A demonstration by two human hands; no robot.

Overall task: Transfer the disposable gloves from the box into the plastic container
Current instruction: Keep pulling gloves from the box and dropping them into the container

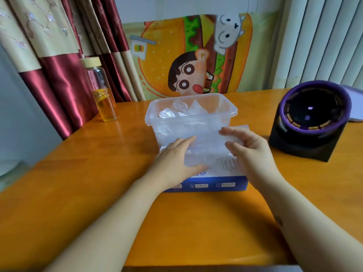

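so the gloves [208, 142] are weightless slippery film, sitting over the box [206, 185], container [152, 114] at its 12 o'clock. The right hand [249, 154] pinches their edge, the left hand [176, 160] looks flat on top, fingers straight. I'd grab them bunched.

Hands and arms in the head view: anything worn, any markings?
The left hand and the right hand are bare: no gloves, rings or watch show. The left forearm and the right forearm are bare too, with no sleeves in frame. One small dark mark sits on the right forearm.
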